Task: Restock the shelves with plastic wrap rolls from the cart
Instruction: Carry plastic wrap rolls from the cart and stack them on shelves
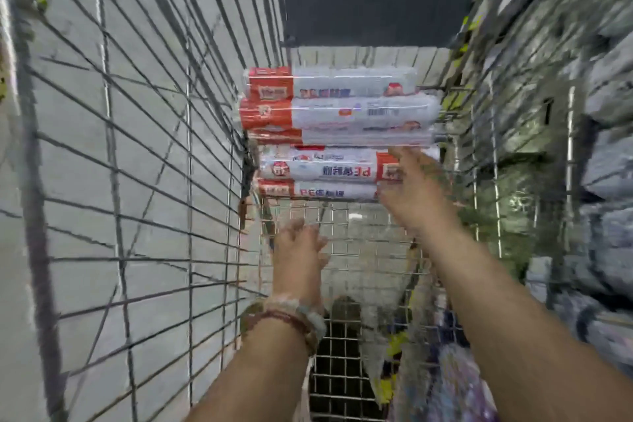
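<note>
Wire cart (144, 181) fills the view: thin dark metal grid walls left and right, finer silver mesh floor, pale tiled floor (68, 96) visible through the bars, dark surface beyond the far end. Plastic wrap rolls (335, 134) stacked at the far end of the cart, lying horizontal across its width, about six visible in a pile; long cylinders in glossy clear film with white bodies, red end bands and blue print. Right hand (414, 192) reaching in, against the right ends of the lower rolls; fingers (402, 156) extended up over the red band of one roll, thumb side near the roll below. Motion blur hides whether the fingers are actually clamped round a roll or only touching it, so grasp cannot be told. Left hand (299, 253) lower and nearer, over bare mesh floor, clear of the stack and short of the bottom roll; fingers loosely spread and slightly bent, holding nothing. Beaded bracelets (284, 319) on the left wrist, round matte beads in reddish-brown and pale tones. Blurred patterned fabric (455, 384) at lower right. Stacked grey-blue packaged goods (603, 147) outside the right wall, too smeared to identify.
</note>
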